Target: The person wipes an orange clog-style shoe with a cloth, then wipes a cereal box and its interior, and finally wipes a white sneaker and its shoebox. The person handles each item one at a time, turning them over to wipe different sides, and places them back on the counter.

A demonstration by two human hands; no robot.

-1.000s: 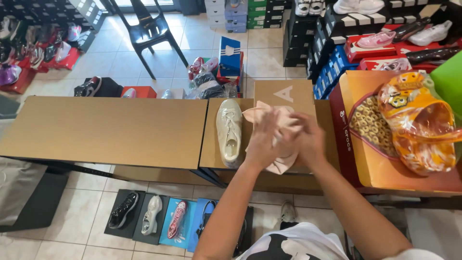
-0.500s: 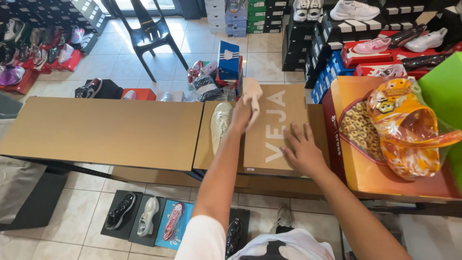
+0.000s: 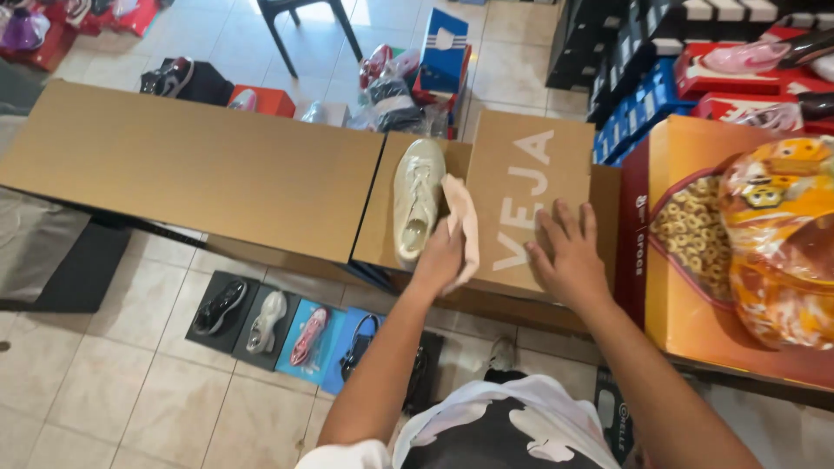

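The left hand (image 3: 441, 254) is closed around a pale pink cloth (image 3: 462, 219), and the cloth hangs up from the fingers, just beside a cream sneaker (image 3: 416, 198). The sneaker lies on its side on a brown cardboard shoe box (image 3: 382, 213), toe pointing toward the person. The right hand (image 3: 566, 256) is open, fingers spread, and rests flat on the brown box lid with white letters (image 3: 521, 174). To the right stands an orange box (image 3: 686, 287) with a clear bag of colourful things (image 3: 777, 243) on it
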